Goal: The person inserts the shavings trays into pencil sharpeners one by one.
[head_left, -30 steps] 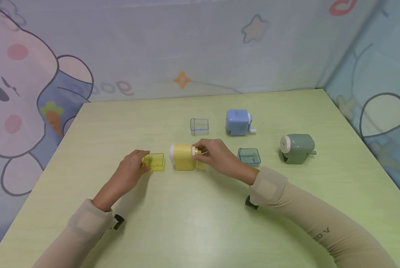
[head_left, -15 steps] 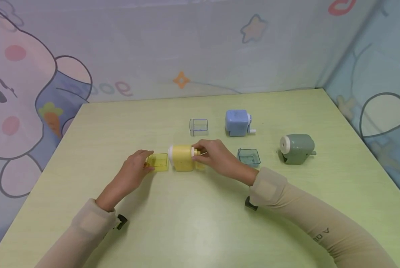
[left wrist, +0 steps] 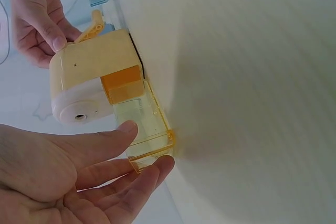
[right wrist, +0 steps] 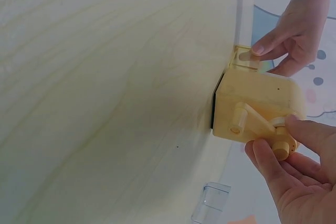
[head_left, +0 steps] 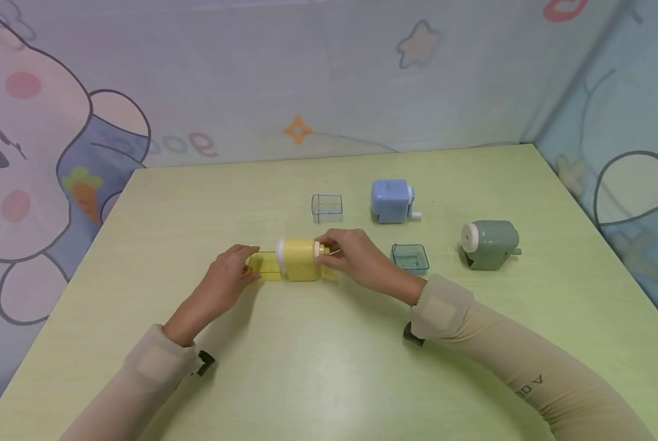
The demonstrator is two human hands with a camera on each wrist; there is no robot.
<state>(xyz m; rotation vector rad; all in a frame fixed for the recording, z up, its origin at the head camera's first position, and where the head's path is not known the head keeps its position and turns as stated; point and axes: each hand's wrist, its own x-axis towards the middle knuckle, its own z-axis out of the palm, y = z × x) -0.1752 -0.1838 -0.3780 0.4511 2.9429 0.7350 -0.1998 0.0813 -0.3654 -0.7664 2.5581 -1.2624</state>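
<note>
A yellow pencil sharpener (head_left: pixel 300 260) with a white front and a crank stands on the table. My left hand (head_left: pixel 228 277) pinches a clear yellow shavings drawer (head_left: pixel 266 263) by its outer end. In the left wrist view the inner end of the shavings drawer (left wrist: pixel 137 108) sits at the opening under the sharpener's white front, partly inside. My right hand (head_left: pixel 356 257) grips the sharpener's crank end. The right wrist view shows thumb and fingers around the crank hub (right wrist: pixel 281 148), with the crank handle (right wrist: pixel 239 119) hanging beside them.
Behind stand a blue sharpener (head_left: pixel 391 201) and a clear drawer (head_left: pixel 327 209) with a blue rim. To the right are a clear green drawer (head_left: pixel 410 258) and a green sharpener (head_left: pixel 489 245). A printed cloth (head_left: pixel 241 73) hangs along the table's back edge.
My left hand has slid the yellow drawer to the right, from apart to partly inside the sharpener's front. My right hand and the sharpener have hardly moved.
</note>
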